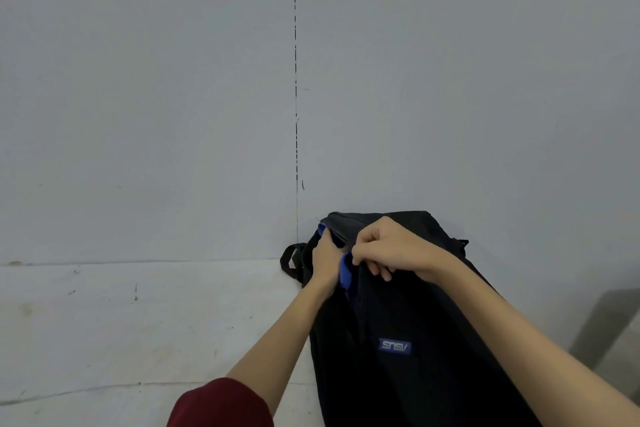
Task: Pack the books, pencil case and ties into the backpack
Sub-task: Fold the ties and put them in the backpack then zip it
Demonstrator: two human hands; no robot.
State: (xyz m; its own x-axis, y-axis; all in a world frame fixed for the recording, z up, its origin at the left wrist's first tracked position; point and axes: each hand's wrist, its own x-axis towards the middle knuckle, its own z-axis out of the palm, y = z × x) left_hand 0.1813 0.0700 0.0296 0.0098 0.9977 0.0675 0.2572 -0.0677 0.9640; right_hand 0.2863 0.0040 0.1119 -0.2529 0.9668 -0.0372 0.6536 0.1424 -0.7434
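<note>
A black backpack (398, 315) with a blue logo patch lies on the pale surface, its top against the grey wall. Blue lining shows along its open top-left edge. My left hand (325, 260) reaches into that opening, its fingers hidden inside, so what they do cannot be told. My right hand (391, 250) pinches the bag's edge at the opening with curled fingers. Books, pencil case and ties are not in view.
A grey wall (173, 97) with a vertical seam rises right behind the bag. The pale scuffed surface (121, 329) stretches to the left. A black carry strap (291, 260) sticks out at the bag's left. A grey shape stands at the far right edge.
</note>
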